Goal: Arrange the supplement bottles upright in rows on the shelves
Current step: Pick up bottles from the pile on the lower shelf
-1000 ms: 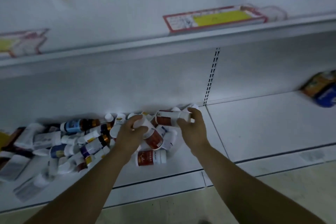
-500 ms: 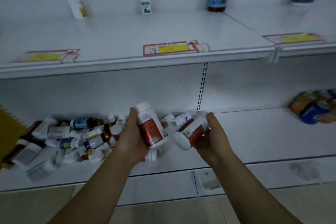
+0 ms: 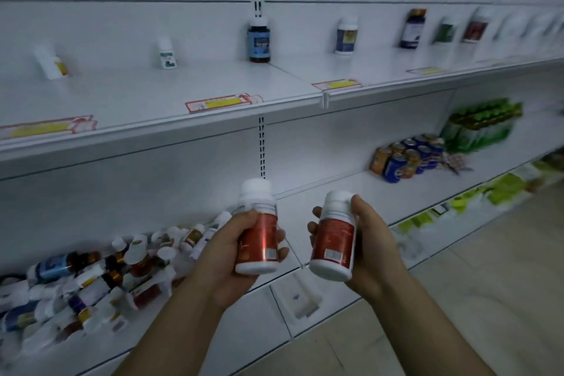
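Left hand (image 3: 229,256) fingers curl round the left bottle (image 3: 258,235), right hand (image 3: 370,249) round the right bottle (image 3: 334,236); rigid, likely light, glossy plastic, so mid-body grips suit.

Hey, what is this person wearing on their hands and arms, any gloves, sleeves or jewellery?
Nothing worn shows. The left hand and right hand are bare, with no gloves and no rings that I can make out. The left forearm and right forearm are uncovered down to the picture's lower edge: no sleeve, watch or bracelet in view.
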The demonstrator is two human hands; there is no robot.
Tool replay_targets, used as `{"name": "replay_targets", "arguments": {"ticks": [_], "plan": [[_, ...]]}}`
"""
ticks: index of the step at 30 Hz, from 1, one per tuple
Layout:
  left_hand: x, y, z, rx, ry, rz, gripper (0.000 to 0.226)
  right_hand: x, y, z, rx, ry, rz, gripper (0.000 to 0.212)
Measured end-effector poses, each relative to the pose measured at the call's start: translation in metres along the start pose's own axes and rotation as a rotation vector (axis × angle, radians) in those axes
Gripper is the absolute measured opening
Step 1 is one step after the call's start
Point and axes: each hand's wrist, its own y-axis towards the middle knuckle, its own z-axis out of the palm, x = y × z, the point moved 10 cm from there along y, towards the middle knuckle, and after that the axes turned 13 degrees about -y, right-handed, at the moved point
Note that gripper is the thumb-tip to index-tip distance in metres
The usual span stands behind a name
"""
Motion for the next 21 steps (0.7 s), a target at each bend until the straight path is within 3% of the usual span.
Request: {"name": "replay_targets", "arguments": {"ticks": [4,10,13,17,21], "plan": [[0.030,0.004,0.041,0.116,-0.004,-0.097,0.048,0.035,-0.026,-0.034,-0.084,-0.005,-0.133,0.064],[0.089,0.036,0.112,0.262,0.202,-0.144,0.048,0.092,-0.052,-0.105,-0.121,0.012,-0.188,0.040],[0.134,0.056,0.158,0.322,0.253,-0.169,0.056,0.131,-0.070,-0.150,-0.131,0.001,-0.222,0.042],[0.200,0.085,0.224,0.402,0.277,-0.216,0.046,0.196,-0.097,-0.219,-0.187,-0.071,-0.340,0.058],[0.262,0.113,0.283,0.420,0.267,-0.246,0.051,0.254,-0.122,-0.281,-0.251,-0.161,-0.459,0.046]]}}
